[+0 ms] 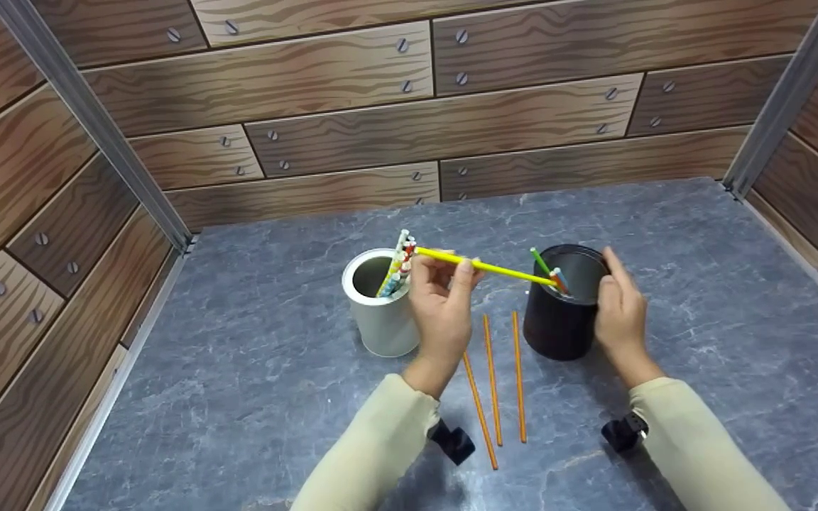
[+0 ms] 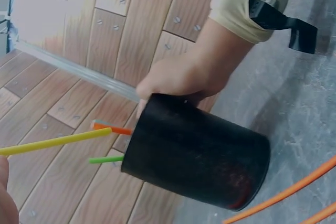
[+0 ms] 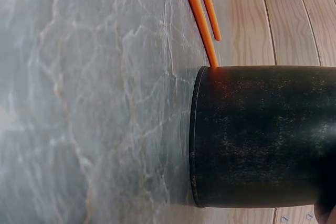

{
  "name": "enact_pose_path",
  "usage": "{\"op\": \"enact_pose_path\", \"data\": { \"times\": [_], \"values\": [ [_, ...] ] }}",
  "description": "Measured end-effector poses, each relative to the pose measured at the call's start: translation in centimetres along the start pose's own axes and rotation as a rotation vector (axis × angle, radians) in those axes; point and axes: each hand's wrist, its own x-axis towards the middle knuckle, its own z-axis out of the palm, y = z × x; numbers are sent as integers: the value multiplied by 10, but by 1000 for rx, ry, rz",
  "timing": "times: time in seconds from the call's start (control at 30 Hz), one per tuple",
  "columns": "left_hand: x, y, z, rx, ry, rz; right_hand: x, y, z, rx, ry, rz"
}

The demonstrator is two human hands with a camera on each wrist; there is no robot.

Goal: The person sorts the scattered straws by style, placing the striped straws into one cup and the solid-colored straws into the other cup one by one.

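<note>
My left hand (image 1: 444, 301) pinches a yellow stick (image 1: 501, 270) near one end, between thumb and fingers. The stick slants down to the right, its far end over the rim of the black cylindrical container (image 1: 558, 326). Against that container's right side rests my right hand (image 1: 620, 309), thumb and fingers at the upper wall and rim. A green stick (image 2: 106, 159) and an orange one (image 2: 122, 130) poke out of the container's mouth in the left wrist view. The left hand partly covers a white container (image 1: 388, 326) that holds several patterned sticks (image 1: 398, 266).
Three orange sticks (image 1: 492, 383) lie on the grey marbled table (image 1: 260, 383), between the forearms and in front of the containers. Wood-patterned panels (image 1: 338, 92) wall in the back and sides, with metal posts (image 1: 96, 121) at the corners.
</note>
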Motion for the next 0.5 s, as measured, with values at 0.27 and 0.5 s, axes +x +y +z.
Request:
{"op": "enact_pose_path", "data": {
  "times": [0.27,0.5],
  "values": [
    [-7,-15,5,87,-62,-4,0,2,1,-1,2,-16],
    [-9,-25,8,213,-107,6,0,2,1,18,8,-10]
  ]
}}
